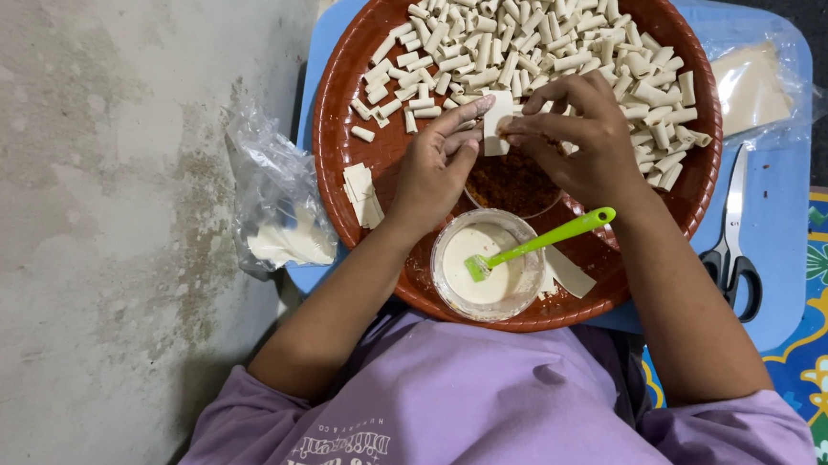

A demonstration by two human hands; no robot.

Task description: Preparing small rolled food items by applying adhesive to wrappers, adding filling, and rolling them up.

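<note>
I see both hands, left hand and right hand, pinching a wrapper square at the tray's six o'clock (filling probably inside); rolling it tight seems next.

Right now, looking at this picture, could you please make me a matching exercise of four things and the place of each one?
Things:
1. brush
2. scissors
3. small wrapper square
4. rolled pieces

Places:
A. between the left hand and right hand
B. on the blue surface, beside the tray
C. in the cup of white paste
D. heaped on the far side of the brown tray

Pairs: 1-C, 2-B, 3-A, 4-D
</note>
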